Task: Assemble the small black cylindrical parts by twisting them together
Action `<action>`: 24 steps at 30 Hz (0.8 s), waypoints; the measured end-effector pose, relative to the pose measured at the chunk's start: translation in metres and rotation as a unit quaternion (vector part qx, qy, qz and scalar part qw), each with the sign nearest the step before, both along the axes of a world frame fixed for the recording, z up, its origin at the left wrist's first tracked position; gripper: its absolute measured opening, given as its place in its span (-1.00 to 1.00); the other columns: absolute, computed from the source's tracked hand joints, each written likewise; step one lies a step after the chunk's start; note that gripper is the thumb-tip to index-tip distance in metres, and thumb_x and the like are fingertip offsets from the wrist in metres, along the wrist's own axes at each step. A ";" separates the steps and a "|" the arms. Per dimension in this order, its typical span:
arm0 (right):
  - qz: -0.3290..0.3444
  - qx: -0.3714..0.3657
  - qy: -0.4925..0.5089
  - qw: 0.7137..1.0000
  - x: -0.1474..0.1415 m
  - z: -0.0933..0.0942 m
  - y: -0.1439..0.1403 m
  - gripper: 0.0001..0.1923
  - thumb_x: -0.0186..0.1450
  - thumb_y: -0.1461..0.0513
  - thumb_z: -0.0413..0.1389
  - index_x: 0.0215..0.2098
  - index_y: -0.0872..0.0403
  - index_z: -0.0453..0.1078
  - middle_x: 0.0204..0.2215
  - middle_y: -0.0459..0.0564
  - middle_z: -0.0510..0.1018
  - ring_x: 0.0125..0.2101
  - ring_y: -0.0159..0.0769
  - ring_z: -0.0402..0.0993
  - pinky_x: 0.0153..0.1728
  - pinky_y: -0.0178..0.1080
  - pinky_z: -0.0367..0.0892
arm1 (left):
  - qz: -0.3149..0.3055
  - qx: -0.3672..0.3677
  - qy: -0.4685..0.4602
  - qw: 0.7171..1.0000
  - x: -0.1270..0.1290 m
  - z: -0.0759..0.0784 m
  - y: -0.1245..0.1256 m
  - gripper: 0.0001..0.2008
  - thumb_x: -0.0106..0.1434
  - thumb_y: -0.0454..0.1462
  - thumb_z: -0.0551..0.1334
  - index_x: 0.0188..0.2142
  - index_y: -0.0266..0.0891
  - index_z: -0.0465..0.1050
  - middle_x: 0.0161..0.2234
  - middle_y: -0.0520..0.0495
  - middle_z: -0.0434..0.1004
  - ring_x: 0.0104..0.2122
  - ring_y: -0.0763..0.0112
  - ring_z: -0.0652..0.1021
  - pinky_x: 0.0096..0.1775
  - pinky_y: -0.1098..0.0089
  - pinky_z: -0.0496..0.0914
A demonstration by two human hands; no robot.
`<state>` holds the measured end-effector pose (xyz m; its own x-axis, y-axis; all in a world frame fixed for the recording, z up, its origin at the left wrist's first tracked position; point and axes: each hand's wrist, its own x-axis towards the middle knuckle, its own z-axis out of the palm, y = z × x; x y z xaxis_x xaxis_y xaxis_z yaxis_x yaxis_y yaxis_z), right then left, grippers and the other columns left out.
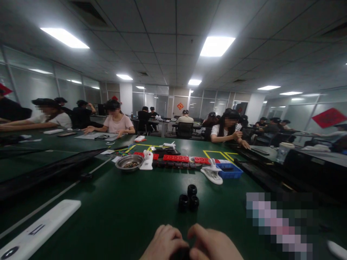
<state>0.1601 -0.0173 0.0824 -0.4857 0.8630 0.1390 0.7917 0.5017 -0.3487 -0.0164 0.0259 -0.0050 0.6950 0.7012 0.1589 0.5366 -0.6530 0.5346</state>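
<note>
Bottom edge: left hand (162,243) and right hand (214,245) meet knuckle to knuckle over the green worktop (114,213). Fingers of both curl inward around a small dark part (182,254), mostly hidden between them and cut off by the frame; cannot tell which hand really grips it.

Just beyond the fingers, apart from them: three black rings (189,198) clustered together, touching one another, lying on the worktop.

Left, near: long white device (38,229) lying at a slant.

Farther out, mid-worktop: metal bowl (129,162) with small dark bits inside; row of red blocks (179,158); white tool (213,173) just beside a blue tray (230,170).

Far: other people seated at neighbouring tables.
</note>
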 end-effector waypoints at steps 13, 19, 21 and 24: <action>0.022 0.445 0.148 0.883 0.012 -0.024 0.003 -0.55 0.29 0.02 -0.18 0.06 0.05 0.10 -0.26 0.08 0.47 -0.24 -0.10 0.42 -0.27 -0.11 0.32 | 0.106 0.121 -0.161 0.974 -0.018 -0.040 0.001 0.34 -0.25 0.27 0.23 0.13 -0.14 -0.81 -0.01 -0.23 0.09 -0.06 -0.03 0.24 -0.05 0.02 0.16; -0.072 0.393 0.128 0.908 0.011 -0.029 0.012 -0.46 0.27 0.16 -0.12 0.18 0.13 -0.10 0.07 0.18 0.20 0.06 0.03 0.11 -0.02 0.12 0.12 | 0.141 0.247 -0.226 0.932 -0.014 -0.034 -0.005 0.14 -0.08 0.33 0.03 0.21 -0.21 -0.58 -0.07 -0.22 0.16 -0.15 0.06 0.32 -0.15 0.08 0.28; -0.075 0.367 0.121 0.919 0.012 -0.034 0.015 -0.46 0.28 0.16 -0.12 0.18 0.12 -0.12 0.08 0.17 0.19 0.08 0.03 0.10 0.00 0.12 0.12 | 0.068 0.371 -0.228 0.898 -0.013 -0.028 -0.008 -0.08 0.09 0.14 0.12 0.21 -0.08 -0.45 -0.25 -0.06 0.31 -0.33 0.24 0.39 -0.19 0.21 0.30; -0.095 0.343 0.139 0.924 0.013 -0.043 0.019 -0.48 0.29 0.15 -0.13 0.18 0.07 -0.13 0.09 0.14 0.18 0.08 0.03 0.11 -0.01 0.13 0.14 | -0.023 0.474 -0.178 0.862 -0.016 0.008 -0.014 -0.33 0.22 -0.20 0.14 0.15 0.14 -0.30 -0.53 0.18 0.30 -0.56 0.43 0.34 -0.26 0.37 0.29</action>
<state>0.1733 0.0014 0.0397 -0.1974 0.5916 0.7817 0.8158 0.5413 -0.2036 -0.0327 0.0123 0.0027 0.5075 0.1113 0.8545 0.4101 -0.9033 -0.1259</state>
